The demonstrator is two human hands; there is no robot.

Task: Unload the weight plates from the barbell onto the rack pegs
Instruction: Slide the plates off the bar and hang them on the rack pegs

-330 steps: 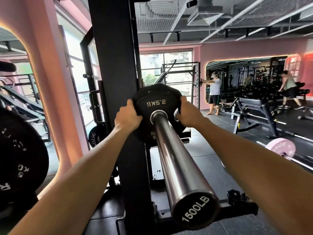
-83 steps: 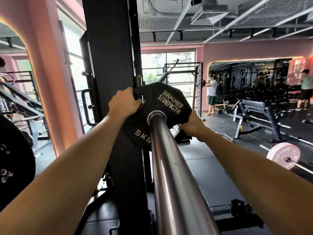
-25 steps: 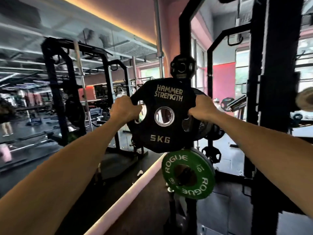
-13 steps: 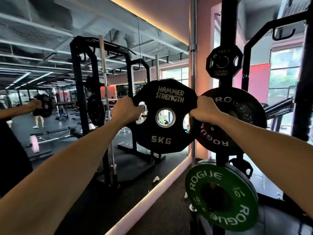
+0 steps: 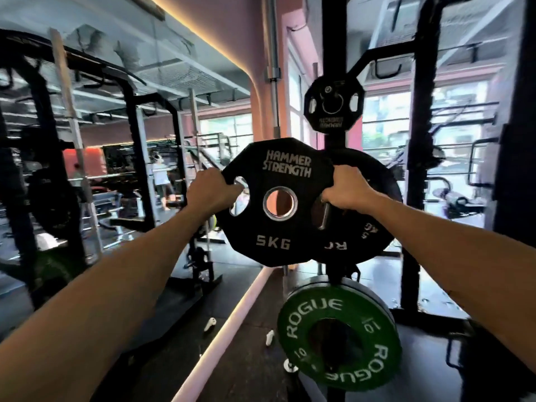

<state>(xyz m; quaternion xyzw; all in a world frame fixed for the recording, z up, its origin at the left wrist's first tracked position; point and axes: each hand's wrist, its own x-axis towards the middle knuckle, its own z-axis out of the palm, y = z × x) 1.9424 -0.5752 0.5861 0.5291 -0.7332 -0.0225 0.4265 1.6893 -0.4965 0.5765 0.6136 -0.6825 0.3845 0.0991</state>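
**5 kg plate held in front of the storage rack**

Here, a black plate (image 5: 278, 207) is held upright in mid-air by both hands. The left hand (image 5: 210, 192) is curled through the left grip slot, and the right hand (image 5: 346, 191) is wrapped round the plate's right edge at the other slot. "HAMMER STRENGTH" is printed in pale letters above the centre hole and "5KG" below it.

The rack upright (image 5: 333, 53) is seen just behind and to the right. Three plates are carried on its pegs: a small black one (image 5: 333, 104) at the top with its lettering upside down, a larger black plate (image 5: 374, 227) in the middle with only part of its lettering shown, and a green plate (image 5: 339, 335) at the bottom marked "ROGUE" and "10". The middle plate is partly overlapped by the held one.
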